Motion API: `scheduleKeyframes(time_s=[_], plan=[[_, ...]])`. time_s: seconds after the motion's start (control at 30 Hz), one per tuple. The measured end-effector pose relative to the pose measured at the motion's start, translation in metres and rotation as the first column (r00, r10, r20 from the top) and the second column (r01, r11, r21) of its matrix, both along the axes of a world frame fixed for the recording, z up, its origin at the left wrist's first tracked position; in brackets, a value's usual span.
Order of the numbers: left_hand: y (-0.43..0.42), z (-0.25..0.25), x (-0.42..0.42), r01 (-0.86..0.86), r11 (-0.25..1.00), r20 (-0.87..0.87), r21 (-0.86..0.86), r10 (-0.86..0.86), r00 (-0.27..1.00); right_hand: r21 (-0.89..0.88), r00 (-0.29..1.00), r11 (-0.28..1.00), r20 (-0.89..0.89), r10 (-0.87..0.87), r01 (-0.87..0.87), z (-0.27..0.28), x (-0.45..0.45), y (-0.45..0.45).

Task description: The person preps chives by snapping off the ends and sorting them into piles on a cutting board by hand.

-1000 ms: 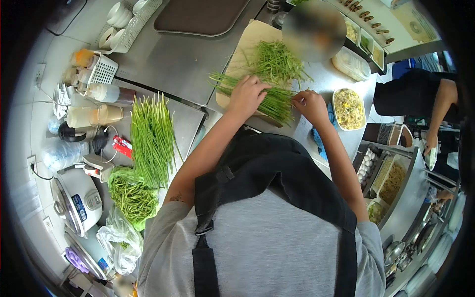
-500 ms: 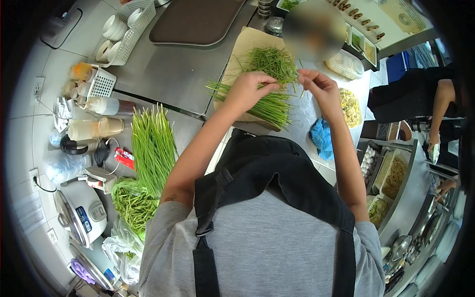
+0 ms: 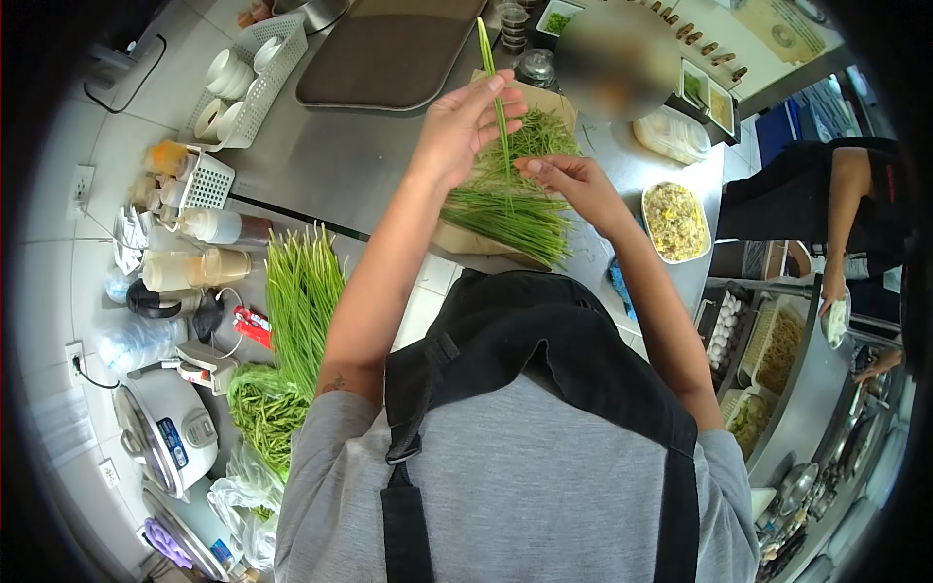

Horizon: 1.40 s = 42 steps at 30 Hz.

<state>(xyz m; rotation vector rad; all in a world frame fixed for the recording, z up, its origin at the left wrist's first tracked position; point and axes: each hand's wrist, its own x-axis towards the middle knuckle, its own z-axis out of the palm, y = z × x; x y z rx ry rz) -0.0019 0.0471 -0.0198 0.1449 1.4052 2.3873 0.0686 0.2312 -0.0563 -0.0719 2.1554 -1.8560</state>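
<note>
My left hand (image 3: 462, 121) pinches a few long garlic chives (image 3: 486, 49) and holds them nearly upright over the table. Close to the lower part of these stalks is my right hand (image 3: 575, 187), its thumb and fingertips pressed together; whether anything lies between them is too small to tell. Below both hands, a bundle of garlic chives (image 3: 520, 233) lies across a tan board (image 3: 466, 241). Behind it on the same board is a tangled heap of thin green pieces (image 3: 554, 131).
Left are a larger pile of chives (image 3: 301, 301), a bag of green pods (image 3: 260, 418) and a rice cooker (image 3: 170, 437). A brown tray (image 3: 384, 53) lies behind. A tub of yellowish food (image 3: 675, 223) and a blue cloth (image 3: 622, 287) sit right. A co-worker (image 3: 802, 194) stands far right.
My left hand has risen up and left, lifting a few chives from the board. My right hand has moved left and slightly down. The co-worker's hand now holds a plate lower down.
</note>
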Motion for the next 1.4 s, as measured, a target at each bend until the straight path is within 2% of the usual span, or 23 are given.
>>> scheduleKeyframes(time_s=[0.1,0.4,0.6,0.7,0.8,0.9,0.97,1.0,1.03,1.1,1.13,1.17,1.2,1.23,1.27,1.3,1.33,1.4], plan=[[0.003,0.006,-0.005,-0.019,0.999,0.004,0.045,0.018,1.000,0.025,0.998,1.000,-0.060,0.017,-0.015,0.002,0.002,-0.010],[0.005,0.010,-0.019,-0.108,0.992,0.010,0.065,0.107,0.994,-0.105,0.996,0.994,0.089,0.024,-0.015,-0.005,0.000,-0.003],[0.009,0.006,-0.021,-0.162,0.980,0.009,0.113,0.162,0.987,-0.101,0.998,0.995,0.054,0.014,-0.009,-0.009,0.001,-0.008],[0.006,0.007,-0.015,-0.220,0.964,0.015,0.152,0.220,0.975,-0.187,0.989,0.980,0.142,-0.043,0.070,-0.021,-0.002,-0.010],[-0.009,0.011,-0.003,-0.324,0.926,0.037,0.195,0.323,0.946,-0.495,0.911,0.831,0.410,-0.036,0.255,-0.036,-0.003,-0.012],[-0.043,0.013,0.010,-0.460,0.873,-0.026,0.162,0.470,0.882,-0.542,0.816,0.746,0.578,-0.004,0.387,-0.059,-0.001,-0.013],[-0.077,0.008,0.025,-0.524,0.851,-0.056,0.027,0.525,0.850,-0.520,0.853,0.769,0.518,-0.062,0.372,-0.065,-0.007,-0.009],[-0.093,-0.001,0.034,-0.575,0.815,-0.055,-0.072,0.572,0.818,-0.515,0.872,0.780,0.482,-0.080,0.357,-0.069,-0.013,-0.007],[-0.111,-0.014,0.045,-0.621,0.753,-0.088,-0.217,0.618,0.781,-0.437,0.895,0.835,0.425,-0.137,0.336,-0.067,-0.021,-0.004],[-0.147,-0.051,0.073,-0.662,0.575,-0.163,-0.481,0.683,0.712,-0.297,0.919,0.892,0.307,-0.248,0.340,-0.055,-0.036,0.001],[-0.165,-0.072,0.092,-0.642,0.364,-0.303,-0.675,0.656,0.691,-0.259,0.936,0.913,0.244,-0.253,0.314,-0.052,-0.044,0.004],[-0.177,-0.089,0.111,-0.590,0.113,-0.425,-0.799,0.588,0.688,-0.219,0.950,0.930,0.179,-0.258,0.294,-0.051,-0.052,0.008],[-0.180,-0.095,0.130,-0.530,-0.074,-0.488,-0.845,0.512,0.706,-0.176,0.959,0.944,0.111,-0.261,0.278,-0.052,-0.060,0.012],[-0.181,-0.101,0.147,-0.462,-0.261,-0.530,-0.848,0.425,0.734,0.057,0.970,0.969,-0.058,-0.237,0.241,-0.055,-0.066,0.017],[-0.186,-0.111,0.159,-0.466,-0.346,-0.574,-0.814,0.358,0.737,0.291,0.961,0.928,-0.217,-0.172,0.231,-0.058,-0.072,0.023],[-0.192,-0.123,0.169,-0.474,-0.421,-0.609,-0.774,0.285,0.741,0.507,0.933,0.824,-0.352,-0.070,0.253,-0.062,-0.075,0.028],[-0.192,-0.128,0.174,-0.488,-0.480,-0.634,-0.730,0.206,0.746,0.502,0.904,0.819,-0.425,-0.047,0.279,-0.063,-0.072,0.031],[-0.191,-0.132,0.178,-0.468,-0.506,-0.634,-0.725,0.223,0.741,0.570,0.941,0.802,-0.338,0.032,0.178,-0.058,-0.063,0.041]])
